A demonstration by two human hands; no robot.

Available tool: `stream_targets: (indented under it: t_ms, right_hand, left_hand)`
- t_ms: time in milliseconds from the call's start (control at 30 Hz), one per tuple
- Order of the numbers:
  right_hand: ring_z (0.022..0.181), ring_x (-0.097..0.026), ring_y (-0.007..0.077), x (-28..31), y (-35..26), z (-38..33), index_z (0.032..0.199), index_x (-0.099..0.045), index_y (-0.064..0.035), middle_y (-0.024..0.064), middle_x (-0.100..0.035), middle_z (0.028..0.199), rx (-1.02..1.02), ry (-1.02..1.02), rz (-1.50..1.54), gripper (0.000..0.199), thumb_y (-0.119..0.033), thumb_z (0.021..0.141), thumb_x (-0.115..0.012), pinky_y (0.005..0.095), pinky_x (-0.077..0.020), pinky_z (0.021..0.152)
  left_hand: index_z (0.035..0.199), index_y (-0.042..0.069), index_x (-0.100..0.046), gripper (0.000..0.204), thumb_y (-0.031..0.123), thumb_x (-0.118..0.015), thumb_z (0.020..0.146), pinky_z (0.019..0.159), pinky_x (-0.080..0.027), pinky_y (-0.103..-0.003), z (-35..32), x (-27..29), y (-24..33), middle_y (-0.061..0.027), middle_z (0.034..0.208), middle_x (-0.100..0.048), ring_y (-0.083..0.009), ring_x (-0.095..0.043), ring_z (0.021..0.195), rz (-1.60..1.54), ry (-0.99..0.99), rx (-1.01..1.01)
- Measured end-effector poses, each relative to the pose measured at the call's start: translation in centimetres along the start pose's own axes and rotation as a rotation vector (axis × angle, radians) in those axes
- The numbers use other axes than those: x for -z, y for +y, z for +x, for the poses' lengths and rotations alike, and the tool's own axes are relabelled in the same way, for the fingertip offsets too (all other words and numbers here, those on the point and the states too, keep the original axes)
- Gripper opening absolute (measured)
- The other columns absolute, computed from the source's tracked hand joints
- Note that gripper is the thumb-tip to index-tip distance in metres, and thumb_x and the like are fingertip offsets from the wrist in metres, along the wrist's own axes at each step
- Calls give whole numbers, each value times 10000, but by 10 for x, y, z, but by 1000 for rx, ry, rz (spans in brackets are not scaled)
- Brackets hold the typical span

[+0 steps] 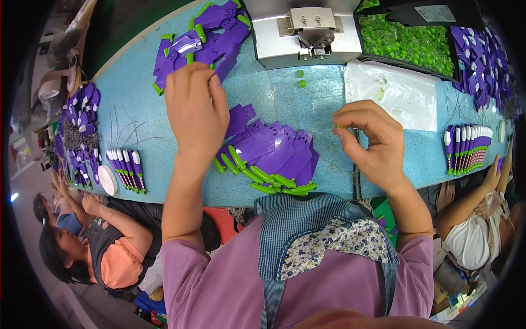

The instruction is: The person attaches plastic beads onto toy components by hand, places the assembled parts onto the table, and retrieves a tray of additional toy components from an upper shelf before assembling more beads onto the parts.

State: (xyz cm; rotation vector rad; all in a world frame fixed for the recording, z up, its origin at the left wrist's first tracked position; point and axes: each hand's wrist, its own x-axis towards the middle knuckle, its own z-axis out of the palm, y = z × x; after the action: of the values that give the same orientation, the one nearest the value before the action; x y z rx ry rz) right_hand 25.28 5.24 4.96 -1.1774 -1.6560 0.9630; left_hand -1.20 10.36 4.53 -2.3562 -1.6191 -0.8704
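Note:
My left hand [197,107] reaches over a loose pile of flat purple plastic pieces with green ends [224,38]. Its fingers bend down toward the pile, with the thumb apart from them; the fingertips are partly hidden and no held piece shows. My right hand [375,140] is closed in a pinch above the table, thumb against forefinger. A small green bead [338,126] shows slightly between those fingertips. Between my hands, near the table's front edge, lies a fanned stack of purple pieces [279,151], their green ends toward me.
At the back stands a metal machine [307,38], two green beads [301,79] before it. A black bin of green beads [405,46] sits beside a white plastic sheet [389,93]. Rows of assembled purple pieces lie left [126,167] and right [466,148]. Co-workers sit on both sides.

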Motion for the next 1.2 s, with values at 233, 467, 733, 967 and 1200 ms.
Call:
stream_targets:
  t_ms: [233, 467, 733, 967, 1200]
  right_hand:
    - [713, -628, 223, 2, -17, -11, 980, -597, 15, 139, -654, 908, 174, -51, 16, 308, 96, 698, -692, 311, -502, 625]
    - [716, -622, 273, -2, -23, -22, 988, -601, 27, 142, -660, 908, 279, -10, -66, 341, 74, 677, -731, 341, -495, 617]
    - [758, -609, 253, 15, -24, -21, 885, -643, 16, 125, -651, 905, 158, -93, -69, 251, 36, 661, -753, 321, -483, 652]
    - [812, -562, 254, 73, 12, -18, 820, -633, -45, 61, -642, 881, 72, 162, -748, 176, -6, 662, -699, 358, -451, 717]
    - [816, -527, 238, 79, 30, -19, 819, -637, -56, 27, -628, 881, 89, 125, -950, 165, -32, 670, -703, 355, -402, 717]
  left_hand:
    - [1082, 17, -479, 167, 150, -497, 984, 585, -447, -198, -26, 29, 88, -44, 876, -629, -60, -541, 653, -1416, -464, 834]
    - [1058, 33, -567, 251, 92, -701, 854, 536, -432, -174, -33, 22, 108, -2, 873, -622, -35, -527, 640, -1702, -556, 1092]
    - [1093, 29, -555, 220, 110, -633, 905, 555, -436, -190, -29, 16, 110, -27, 906, -633, -48, -522, 637, -1695, -682, 1002]
    - [1110, 27, -500, 269, 244, -365, 1026, 648, -431, -220, -32, 15, 109, -57, 985, -600, -71, -515, 757, -1679, -694, 907]
    - [1094, 17, -499, 140, 76, -484, 968, 711, -441, -206, -33, 15, 117, -29, 963, -592, -74, -545, 800, -1740, -612, 873]
